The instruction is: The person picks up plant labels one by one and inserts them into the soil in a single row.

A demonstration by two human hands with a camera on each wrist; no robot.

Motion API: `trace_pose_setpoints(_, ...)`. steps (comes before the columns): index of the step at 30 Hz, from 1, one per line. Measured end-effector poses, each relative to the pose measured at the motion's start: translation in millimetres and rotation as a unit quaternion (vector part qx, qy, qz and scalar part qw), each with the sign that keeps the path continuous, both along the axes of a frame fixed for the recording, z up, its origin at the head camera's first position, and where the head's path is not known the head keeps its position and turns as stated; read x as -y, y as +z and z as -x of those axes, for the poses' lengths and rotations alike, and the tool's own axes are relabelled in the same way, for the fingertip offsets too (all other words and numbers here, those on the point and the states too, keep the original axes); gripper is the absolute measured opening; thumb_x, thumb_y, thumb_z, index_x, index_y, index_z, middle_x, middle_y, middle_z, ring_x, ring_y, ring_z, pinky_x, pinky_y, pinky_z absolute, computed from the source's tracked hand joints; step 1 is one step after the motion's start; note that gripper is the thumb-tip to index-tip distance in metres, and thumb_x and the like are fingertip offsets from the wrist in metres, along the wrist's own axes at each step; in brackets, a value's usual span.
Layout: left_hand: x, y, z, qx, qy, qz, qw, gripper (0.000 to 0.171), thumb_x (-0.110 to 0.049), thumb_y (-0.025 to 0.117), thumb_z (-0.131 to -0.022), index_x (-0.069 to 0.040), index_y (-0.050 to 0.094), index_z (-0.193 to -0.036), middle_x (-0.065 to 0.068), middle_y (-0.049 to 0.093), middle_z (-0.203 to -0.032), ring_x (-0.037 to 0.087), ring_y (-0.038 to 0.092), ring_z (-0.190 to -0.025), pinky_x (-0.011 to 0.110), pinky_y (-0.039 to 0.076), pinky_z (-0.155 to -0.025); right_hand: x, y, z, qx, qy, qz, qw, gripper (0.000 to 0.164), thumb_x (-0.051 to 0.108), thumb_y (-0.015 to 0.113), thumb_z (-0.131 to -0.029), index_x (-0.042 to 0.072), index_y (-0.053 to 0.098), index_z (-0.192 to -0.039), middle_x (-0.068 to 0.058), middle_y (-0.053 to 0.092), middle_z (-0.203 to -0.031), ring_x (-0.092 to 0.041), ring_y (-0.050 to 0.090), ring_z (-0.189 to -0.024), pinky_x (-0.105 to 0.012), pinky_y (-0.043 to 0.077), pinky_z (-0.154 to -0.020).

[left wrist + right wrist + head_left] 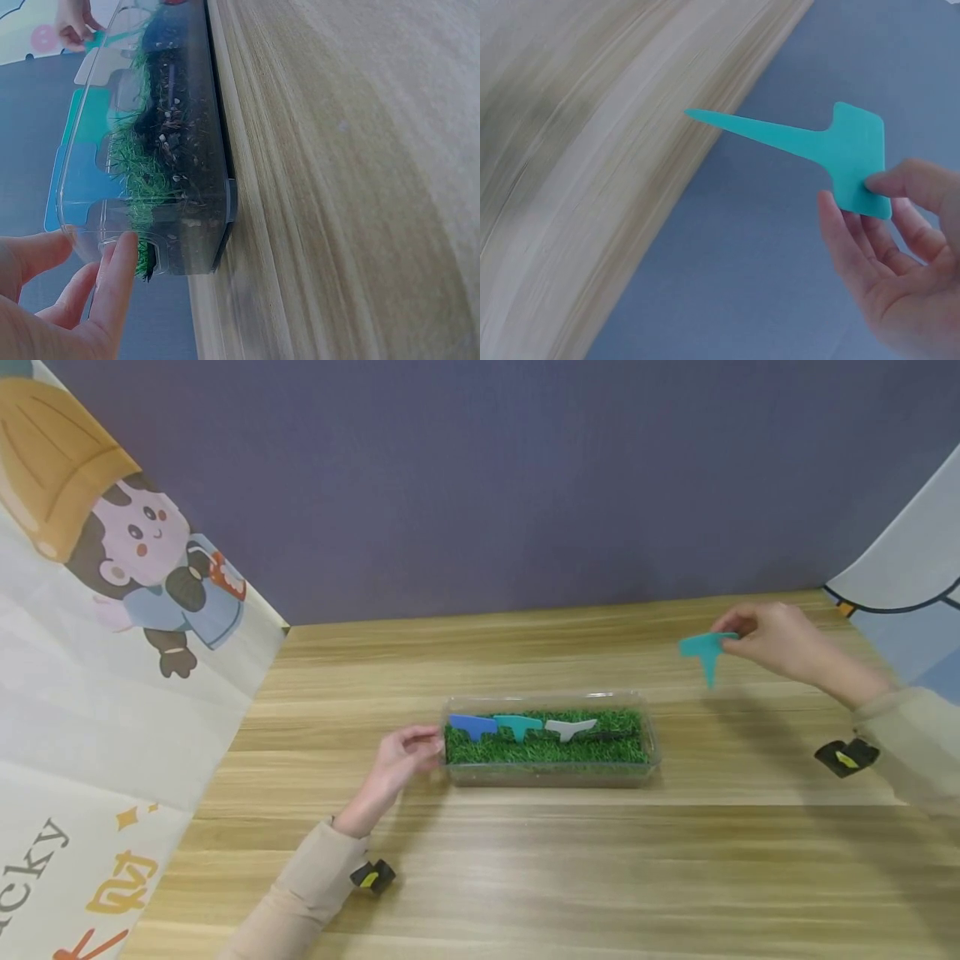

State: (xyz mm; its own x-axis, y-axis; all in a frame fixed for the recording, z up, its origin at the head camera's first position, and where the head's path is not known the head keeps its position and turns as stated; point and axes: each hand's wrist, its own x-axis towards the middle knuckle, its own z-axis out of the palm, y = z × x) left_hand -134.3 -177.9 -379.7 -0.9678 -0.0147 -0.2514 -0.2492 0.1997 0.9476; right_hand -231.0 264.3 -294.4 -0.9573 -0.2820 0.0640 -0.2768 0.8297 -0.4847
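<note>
A clear plastic box of dark soil topped with green artificial grass sits on the table. Three T-shaped plant labels stand in it: a blue label, a teal label and a white label. At the box's left end, my left hand touches the end wall with its fingertips, thumb near the rim. My right hand pinches another teal plant label by one side of its head, thumb on its face. Its pointed stem hangs downward, right of the box and above the table.
The wood-grain table meets a dark blue-grey panel at the back. A cartoon-printed sheet borders the left side, and another printed sheet the right. Each forearm wears a beige sleeve and a black wrist device.
</note>
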Motion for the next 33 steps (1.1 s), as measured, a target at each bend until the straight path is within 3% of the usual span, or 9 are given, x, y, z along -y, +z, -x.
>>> trace_pose_setpoints(5, 0.2, 0.5, -0.6, -0.001, 0.000, 0.000, 1.0000, 0.033, 0.003, 0.056, -0.081, 0.008, 0.051, -0.113, 0.024, 0.057, -0.105, 0.028, 0.058, -0.091, 0.030, 0.053, -0.078, 5.4, 1.7, -7.0, -0.024, 0.005, 0.011, 1.000, 0.018, 0.007, 0.058, -0.083, -0.003, 0.059, -0.097, -0.021, 0.060, -0.090, -0.039, 0.055, -0.086, -0.045, 0.049, -0.064)
trace_pose_setpoints(14, -0.2, 1.8, -1.7, 0.004, -0.003, 0.008, 1.0000, 0.034, 0.001, 0.056, -0.081, 0.006, 0.051, -0.114, 0.022, 0.058, -0.106, 0.029, 0.058, -0.092, 0.028, 0.053, -0.078, 15.6, 3.8, -16.5, -0.034, 0.006, 0.024, 0.999, 0.018, 0.008, 0.061, -0.081, -0.002, 0.060, -0.096, -0.018, 0.062, -0.088, -0.035, 0.057, -0.083, -0.020, 0.044, -0.054)
trace_pose_setpoints(19, 0.2, 1.5, -2.1, 0.000, -0.006, 0.012, 0.9999, 0.034, 0.001, 0.056, -0.081, 0.007, 0.050, -0.114, 0.022, 0.057, -0.106, 0.029, 0.059, -0.092, 0.029, 0.053, -0.078, 23.4, 6.3, -23.5, -0.010, -0.001, 0.040, 0.999, 0.019, 0.011, 0.060, -0.082, 0.000, 0.060, -0.098, -0.017, 0.062, -0.092, -0.035, 0.056, -0.088, -0.032, 0.049, -0.063)
trace_pose_setpoints(22, 0.2, 1.5, -2.1, -0.001, -0.006, 0.012, 0.9999, 0.034, 0.001, 0.056, -0.081, 0.007, 0.050, -0.114, 0.022, 0.058, -0.106, 0.028, 0.059, -0.092, 0.028, 0.053, -0.078, 27.4, 6.6, -27.2, -0.007, 0.001, 0.053, 0.999, 0.018, 0.010, 0.061, -0.082, 0.000, 0.060, -0.098, -0.018, 0.062, -0.093, -0.034, 0.056, -0.089, -0.028, 0.050, -0.064)
trace_pose_setpoints(26, 0.5, 1.5, -2.2, 0.001, -0.003, 0.010, 0.9999, 0.034, 0.002, 0.056, -0.081, 0.006, 0.051, -0.114, 0.022, 0.058, -0.106, 0.029, 0.059, -0.092, 0.028, 0.053, -0.078, 30.7, 7.2, -31.7, -0.011, 0.002, 0.066, 0.998, 0.018, 0.009, 0.061, -0.081, 0.002, 0.060, -0.097, -0.016, 0.062, -0.093, -0.007, 0.057, -0.081, -0.013, 0.046, -0.058)
trace_pose_setpoints(29, 0.6, 0.8, -2.0, 0.001, -0.002, 0.007, 1.0000, 0.034, 0.002, 0.056, -0.081, 0.007, 0.051, -0.114, 0.022, 0.057, -0.106, 0.030, 0.058, -0.093, 0.029, 0.053, -0.078, 32.7, 7.9, -35.1, -0.013, 0.001, 0.080, 0.997, 0.017, 0.011, 0.062, -0.082, 0.004, 0.061, -0.097, -0.013, 0.061, -0.093, 0.010, 0.048, -0.074, -0.011, 0.046, -0.058)
trace_pose_setpoints(33, 0.9, -0.3, -0.8, -0.001, 0.000, 0.002, 1.0000, 0.033, 0.002, 0.056, -0.081, 0.007, 0.051, -0.113, 0.022, 0.058, -0.105, 0.030, 0.058, -0.092, 0.030, 0.054, -0.078, 36.8, 8.3, -38.8, -0.016, -0.002, 0.104, 0.994, 0.017, 0.012, 0.063, -0.081, 0.004, 0.061, -0.096, -0.011, 0.062, -0.092, 0.012, 0.049, -0.073, -0.012, 0.046, -0.057)
